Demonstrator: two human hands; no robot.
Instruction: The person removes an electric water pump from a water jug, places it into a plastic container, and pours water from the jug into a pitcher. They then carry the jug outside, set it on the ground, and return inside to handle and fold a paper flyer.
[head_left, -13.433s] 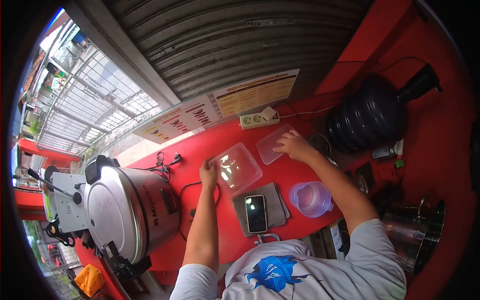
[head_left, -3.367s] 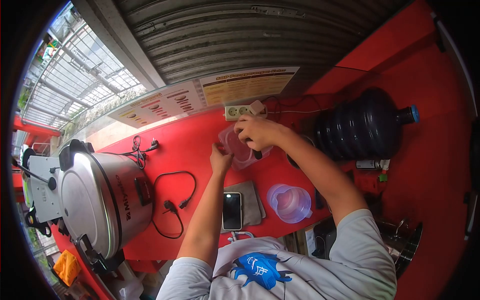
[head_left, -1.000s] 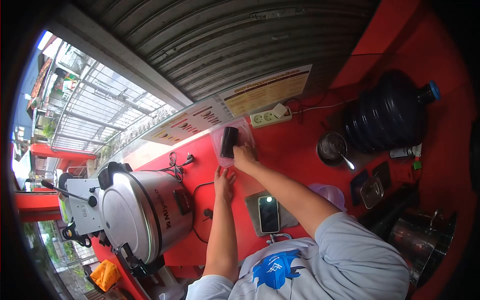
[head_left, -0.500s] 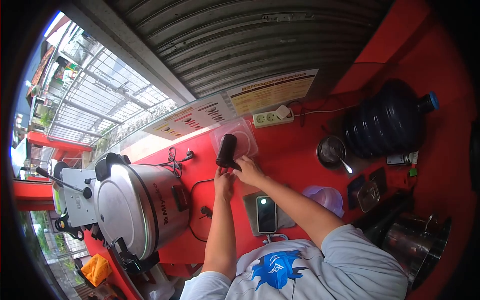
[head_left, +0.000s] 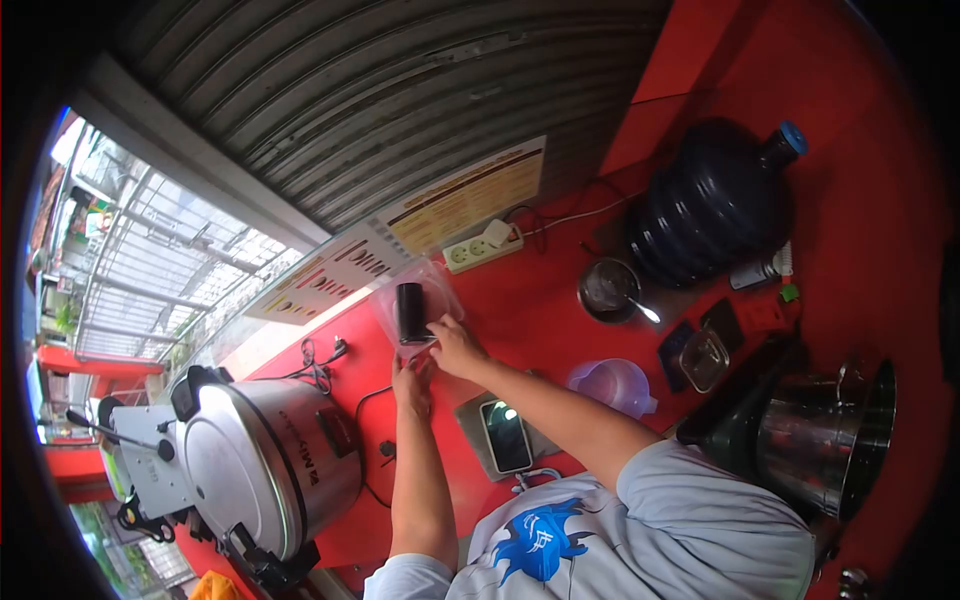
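Observation:
A black cylindrical object (head_left: 410, 313) lies across a clear plastic container (head_left: 446, 298) near the back of the red counter. My right hand (head_left: 458, 349) is closed at the cylinder's near right end; what its fingers grip there is partly hidden. Just below, my left hand (head_left: 411, 386) has its fingertips up at the near edge of the container, under the cylinder's lower end. Those fingers look bent together, seemingly on the container's edge. Closest to my forearms, a phone (head_left: 506, 436) with a lit spot on its screen rests on a grey slab.
At left stands a large silver Miyako cooker (head_left: 240, 470). A power strip (head_left: 483, 247) lies by the wall. To the right are a dark water jug (head_left: 710, 205), a metal bowl (head_left: 606, 291) with a spoon, a purple plastic tub (head_left: 612, 386) and a steel pot (head_left: 815, 435).
The camera view has shifted, so the counter's things appear further left. The black cylinder has turned more upright in view, and both hands are nearer the clear container.

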